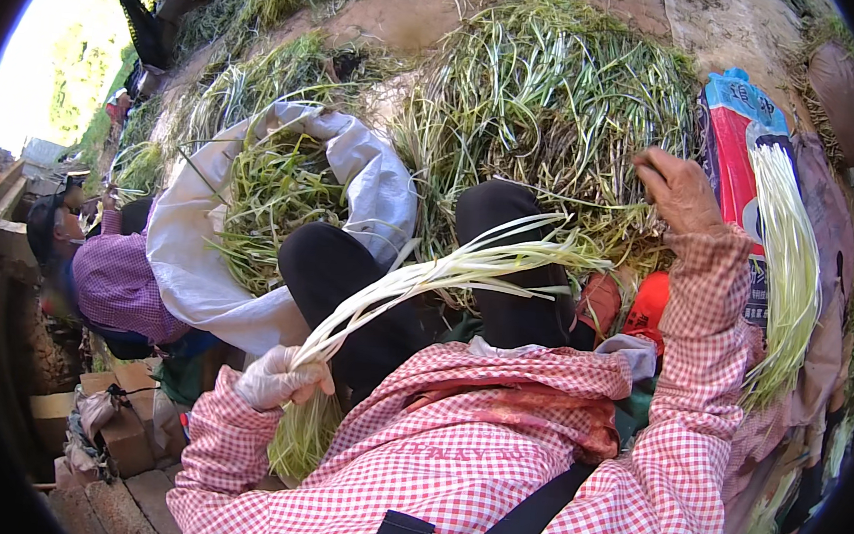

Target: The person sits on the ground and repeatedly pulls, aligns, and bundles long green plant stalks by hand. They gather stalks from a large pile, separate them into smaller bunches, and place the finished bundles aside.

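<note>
My left hand [286,380], in a thin whitish glove, is closed around a bunch of long pale-stemmed leafy stalks [426,274]. The white ends of the bunch reach up and right over my knees, and yellow-green leaves hang below the fist. My right hand [681,189] is bare and raised over the right edge of a big heap of green stalks [545,103]; its fingers are curled, and whether they touch a stalk cannot be told. Right of it, a bundle of cleaned white stalks [785,257] lies on a red and blue printed plastic bag [733,155].
An open white woven sack [194,264] holding green leaves stands left of my knees. A person in a purple checked garment [121,280] sits close by at the left. Bricks [131,439] lie at the lower left. More stalk heaps [261,81] cover the ground beyond.
</note>
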{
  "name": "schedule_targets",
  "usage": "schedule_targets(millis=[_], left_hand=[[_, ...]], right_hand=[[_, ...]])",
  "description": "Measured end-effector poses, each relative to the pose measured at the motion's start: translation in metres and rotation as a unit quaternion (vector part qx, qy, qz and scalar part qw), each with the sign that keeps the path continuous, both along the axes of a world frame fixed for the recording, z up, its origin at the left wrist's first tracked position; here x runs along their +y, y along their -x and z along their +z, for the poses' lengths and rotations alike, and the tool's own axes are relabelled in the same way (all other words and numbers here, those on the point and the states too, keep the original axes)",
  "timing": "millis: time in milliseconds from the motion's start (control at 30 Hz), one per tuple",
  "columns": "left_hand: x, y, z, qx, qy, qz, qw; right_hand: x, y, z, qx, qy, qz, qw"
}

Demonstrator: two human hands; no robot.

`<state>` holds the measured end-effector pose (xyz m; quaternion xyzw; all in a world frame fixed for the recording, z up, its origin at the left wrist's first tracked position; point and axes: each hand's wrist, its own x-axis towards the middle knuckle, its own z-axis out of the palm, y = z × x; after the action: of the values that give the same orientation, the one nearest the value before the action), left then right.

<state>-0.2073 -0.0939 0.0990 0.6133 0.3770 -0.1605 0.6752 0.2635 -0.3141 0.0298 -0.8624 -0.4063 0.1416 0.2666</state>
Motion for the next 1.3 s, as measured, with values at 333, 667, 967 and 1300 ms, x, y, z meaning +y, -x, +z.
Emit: schedule_targets(millis=[333,667,967,1300], left_hand=[[0.012,-0.038,0.038,0.019,-0.155,-0.178,0.972],[-0.001,-0.033,0.005,-0.047,-0.058,-0.097,0.992],[-0.008,-0.023,-0.014,-0.072,0.103,-0.021,0.992],[-0.013,-0.017,-0.028,-0.089,0.143,-0.017,0.986]], right_hand=[[0.075,0.108,0.068,0.021,-0.257,0.234,0.938],[0.069,0.176,0.024,0.044,-0.295,0.303,0.905],[0.068,0.179,0.025,0.193,-0.292,0.255,0.901],[0.07,0.185,0.02,0.103,-0.28,0.239,0.924]])
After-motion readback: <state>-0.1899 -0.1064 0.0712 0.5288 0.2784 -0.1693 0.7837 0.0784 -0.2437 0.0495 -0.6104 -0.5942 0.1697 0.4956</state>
